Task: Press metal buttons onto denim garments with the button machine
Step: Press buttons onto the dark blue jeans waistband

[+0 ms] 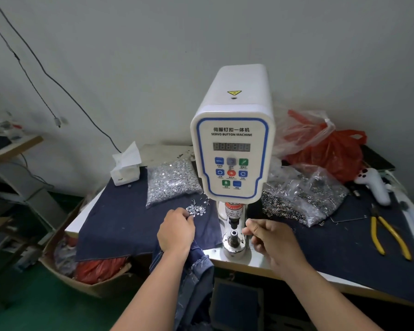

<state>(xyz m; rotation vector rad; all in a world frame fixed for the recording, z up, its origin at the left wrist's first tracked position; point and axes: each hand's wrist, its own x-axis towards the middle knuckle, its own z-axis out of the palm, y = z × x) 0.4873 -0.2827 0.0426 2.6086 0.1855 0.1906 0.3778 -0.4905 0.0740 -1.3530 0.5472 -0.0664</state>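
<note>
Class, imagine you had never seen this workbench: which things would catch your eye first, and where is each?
First the tall white servo button machine at the centre, its blue-edged panel facing us. Next the crumpled red plastic bag behind it on the right. Then the yellow-handled pliers on the dark cloth at the far right.

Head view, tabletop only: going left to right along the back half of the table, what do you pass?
Tissue box → bag of silver tacks → button machine → bag of dark metal buttons → white handheld device. The red plastic bag sits behind the button bag, so it is left unplaced.
</note>
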